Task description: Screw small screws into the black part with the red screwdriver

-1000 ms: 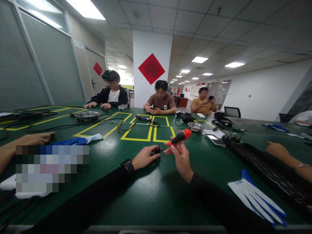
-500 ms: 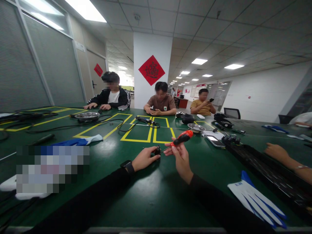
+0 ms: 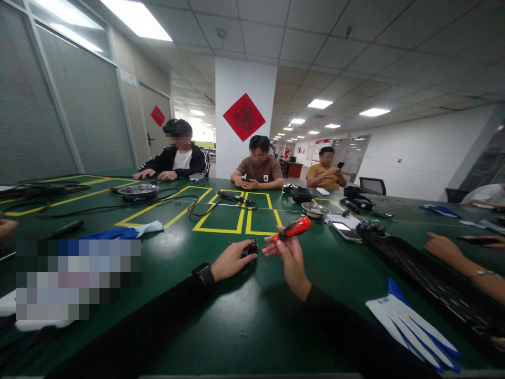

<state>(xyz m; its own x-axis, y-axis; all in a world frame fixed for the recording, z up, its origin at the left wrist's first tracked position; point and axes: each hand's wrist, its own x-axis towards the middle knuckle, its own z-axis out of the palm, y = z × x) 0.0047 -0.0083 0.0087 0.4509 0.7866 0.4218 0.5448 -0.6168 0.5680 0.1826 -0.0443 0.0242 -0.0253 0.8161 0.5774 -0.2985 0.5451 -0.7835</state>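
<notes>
Red-and-black screwdriver (image 3: pixel 296 228), mid-frame: right hand (image 3: pixel 295 266) fingers clamp the handle, directing the shaft toward the black fitting (image 3: pixel 253 246); left hand (image 3: pixel 232 260) fingers pinch it, apparently for steadiness.

I wear long, plain black sleeves (image 3: pixel 130 326) that end at my wrists, and a black watch (image 3: pixel 204 273) with a dark band sits on my left wrist.

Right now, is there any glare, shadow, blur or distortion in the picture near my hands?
Head view: pale glare on the table below the left hand; dim shadow below the right hand; screwdriver handle distinct, tip too soft to read; room stretched towards the edges, wide-angle style.
</notes>
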